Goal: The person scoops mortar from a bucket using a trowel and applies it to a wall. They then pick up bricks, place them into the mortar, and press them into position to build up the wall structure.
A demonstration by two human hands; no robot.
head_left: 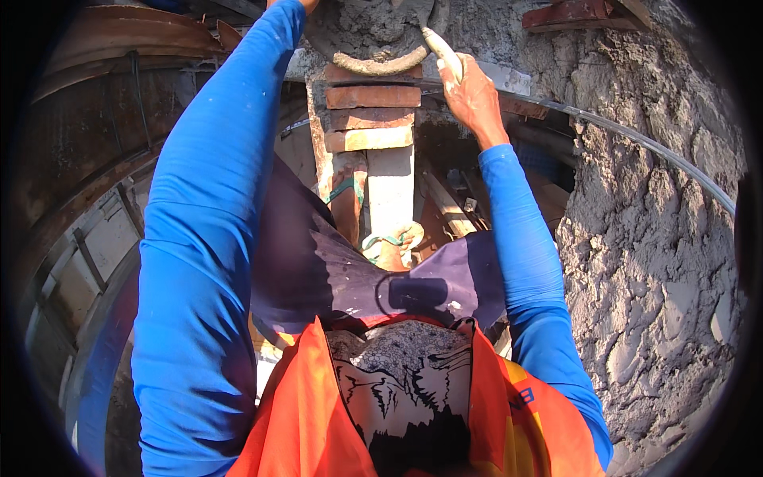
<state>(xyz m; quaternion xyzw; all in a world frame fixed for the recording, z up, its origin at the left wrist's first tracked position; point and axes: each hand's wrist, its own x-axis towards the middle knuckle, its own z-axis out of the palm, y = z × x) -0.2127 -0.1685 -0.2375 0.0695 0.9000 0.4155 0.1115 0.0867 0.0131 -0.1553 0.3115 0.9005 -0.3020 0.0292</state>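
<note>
My right hand [470, 99] is closed around the pale handle of a trowel [445, 52]. Its blade reaches into grey wet mortar [369, 24] at the top edge, where it is partly cut off. The mortar lies in a round pan with a crusted rim [381, 67], directly left of the trowel. Only a sliver of my left hand [310, 4] shows beside the pan's left side; its fingers are out of the picture. Several red bricks [373, 97] sit in a row just below the pan.
Rough grey mortar covers the wall [644, 262] on the right, with a long metal strip [660, 151] curving across it. Below the bricks stands a pale plank [391, 187], with my sandaled feet [389, 246] close by. Rusty sheets [135, 40] lie at the upper left.
</note>
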